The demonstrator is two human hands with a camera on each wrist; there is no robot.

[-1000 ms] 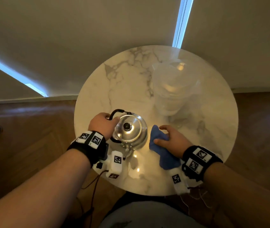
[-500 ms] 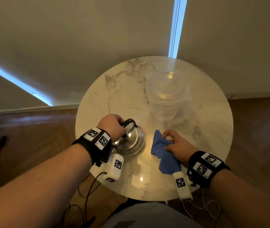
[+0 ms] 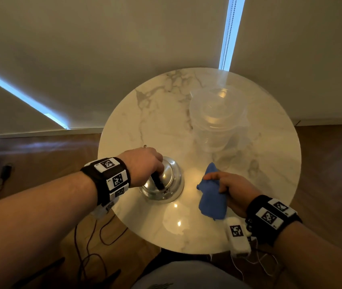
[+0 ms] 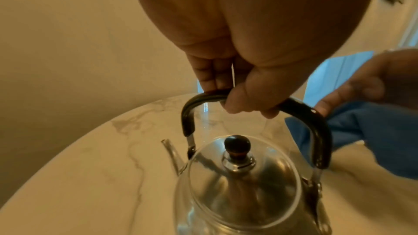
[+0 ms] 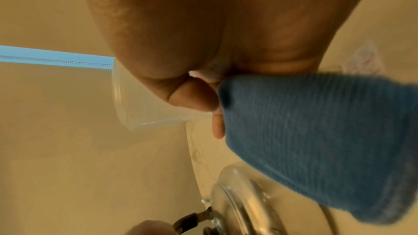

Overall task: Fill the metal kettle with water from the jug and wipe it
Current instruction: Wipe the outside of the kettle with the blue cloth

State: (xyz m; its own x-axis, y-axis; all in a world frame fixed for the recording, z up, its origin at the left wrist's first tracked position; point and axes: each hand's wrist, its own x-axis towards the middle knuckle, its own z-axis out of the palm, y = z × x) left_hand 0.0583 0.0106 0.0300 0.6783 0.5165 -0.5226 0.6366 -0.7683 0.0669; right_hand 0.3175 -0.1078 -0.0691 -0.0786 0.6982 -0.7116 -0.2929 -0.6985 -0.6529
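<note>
Two hands busy, kettle and cloth near the front edge

Nearest me, at about 5 o'clock on the round marble desk (image 3: pixel 270 163), my right hand (image 3: pixel 235 190) has its grip pinched on the blue cloth (image 3: pixel 211 197), thumb and fingers bunching the fabric. Just beside it, at roughly 7 o'clock, my left hand (image 3: pixel 145 163) has its grip wrapped round the black handle (image 4: pixel 316 131) of the metal kettle (image 3: pixel 165 184). From the left wrist view I see the lid on, its black knob (image 4: pixel 237 145) upright and the thin spout (image 4: pixel 173 155) pointing away. Cloth and kettle stand near each other, not touching. Farther back, toward 1 o'clock, the clear plastic jug (image 3: pixel 218 119) stands upright on the desk, well apart from both hands.
</note>
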